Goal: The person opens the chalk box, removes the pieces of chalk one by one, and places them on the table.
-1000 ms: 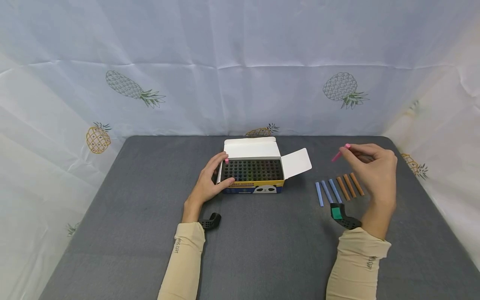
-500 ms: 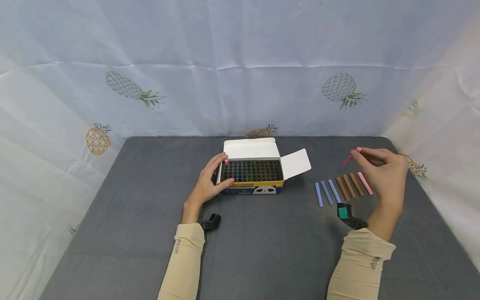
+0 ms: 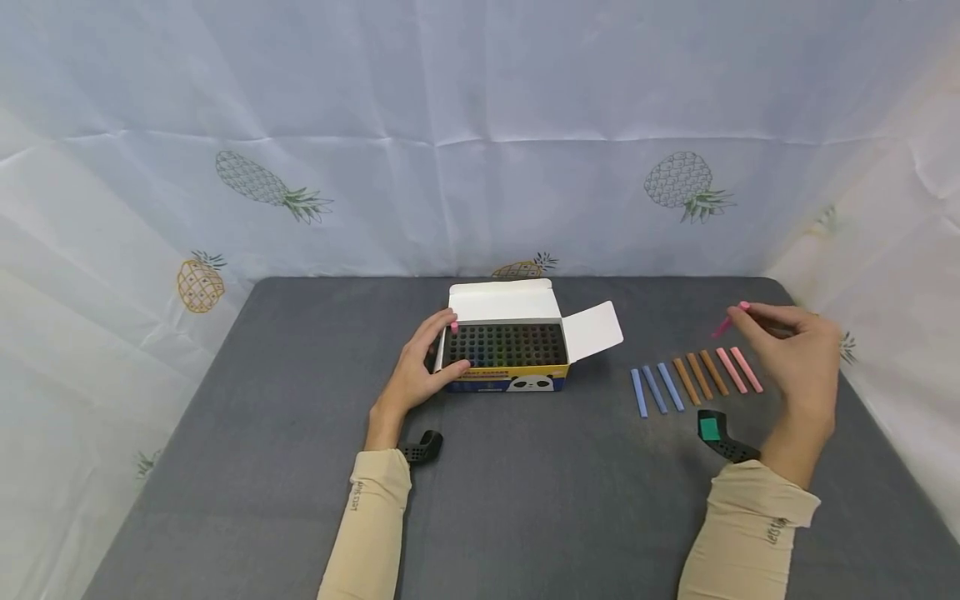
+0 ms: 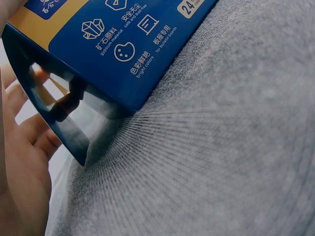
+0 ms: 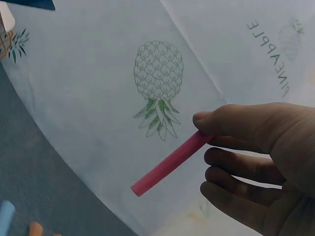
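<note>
My right hand (image 3: 806, 358) pinches a pink chalk stick (image 5: 170, 165) between thumb and fingertip, above the table and tilted. Beneath and left of it, chalk sticks lie in a slanted row: blue chalks (image 3: 653, 389), brown chalks (image 3: 701, 377) and two pink chalks (image 3: 731, 370). My left hand (image 3: 415, 362) grips the left end of an open chalk box (image 3: 534, 382), thumb at the front edge, fingers toward the back. Beside its fingertips a pink chalk end (image 3: 453, 326) pokes up. The left wrist view shows the box's blue printed side (image 4: 123, 49) and an end flap (image 4: 44, 105).
The box's white lid (image 3: 504, 302) stands raised at the back, and a side flap (image 3: 592, 331) sticks out to the right. Dark rows of holes fill the box top. A dark grey cloth (image 3: 525, 500) covers the table; a white pineapple-print curtain (image 3: 480, 200) hangs behind.
My right hand has moved to the right with the pink chalk stick. Two pink chalks on the table, behind the hand before, now show. The left hand stays on the box.
</note>
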### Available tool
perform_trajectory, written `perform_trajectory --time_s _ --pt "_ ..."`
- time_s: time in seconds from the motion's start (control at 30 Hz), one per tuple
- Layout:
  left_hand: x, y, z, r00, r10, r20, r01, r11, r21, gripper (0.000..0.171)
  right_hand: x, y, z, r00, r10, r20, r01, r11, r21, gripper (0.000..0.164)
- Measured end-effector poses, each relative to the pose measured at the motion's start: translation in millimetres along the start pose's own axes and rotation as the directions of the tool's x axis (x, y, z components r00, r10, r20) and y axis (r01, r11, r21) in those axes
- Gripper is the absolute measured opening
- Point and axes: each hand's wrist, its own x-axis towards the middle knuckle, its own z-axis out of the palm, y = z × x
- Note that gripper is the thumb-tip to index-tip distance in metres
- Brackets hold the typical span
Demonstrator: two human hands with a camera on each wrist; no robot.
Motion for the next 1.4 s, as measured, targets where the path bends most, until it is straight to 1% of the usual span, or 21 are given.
perform_trajectory --time_s 0.13,0.23,0.37,0.5,0.67,0.83,1.0,1.13,1.3,1.4 --pt "-0.1 -0.4 0.2 1.0 -0.001 -0.003 0.001 1.0 -0.005 0.077 4 6 -14 1.0 0.026 0.016 -0.026 0.999 -0.027 0.033" --pt "0.3 -0.8 0.2 1.0 -0.001 -0.003 0.001 1.0 -0.007 0.077 7 12 -23 1.0 0.015 0.018 -0.014 0.998 -0.068 0.032" --pt "0.4 -2.3 0.7 1.0 -0.006 0.001 0.006 1.0 -0.003 0.077 9 22 -31 0.998 -0.035 0.054 0.042 0.99 -0.134 0.04" --pt "0.4 -2.4 1.1 1.0 -0.01 0.005 0.01 1.0 -0.005 0.078 9 31 -35 0.992 -0.087 0.091 0.103 0.976 -0.19 0.041" --pt "0.3 -2.6 1.2 1.0 -0.017 0.004 0.017 1.0 -0.013 0.078 10 44 -39 0.984 -0.096 0.148 0.133 0.956 -0.263 0.04" --pt "0.2 -2.8 1.4 1.0 -0.024 0.004 0.024 1.0 -0.02 0.078 12 57 -42 0.98 -0.074 0.187 0.129 0.945 -0.301 0.04" --pt "-0.1 -2.6 1.8 1.0 -0.018 0.0 0.018 1.0 -0.017 0.077 12 69 -42 0.981 -0.057 0.183 0.114 0.941 -0.319 0.04" --pt "0.0 -3.0 2.2 1.0 -0.011 -0.005 0.011 1.0 -0.015 0.077 12 77 -43 0.984 -0.013 0.178 0.075 0.936 -0.344 0.043" --pt "-0.1 -3.0 2.5 1.0 -0.011 -0.006 0.011 1.0 -0.024 0.077 12 86 -46 0.981 0.052 0.188 0.021 0.93 -0.366 0.048" --pt "-0.3 -2.8 2.5 1.0 -0.01 -0.008 0.01 1.0 -0.024 0.077 14 91 -46 0.979 0.074 0.189 0.004 0.924 -0.383 0.048"
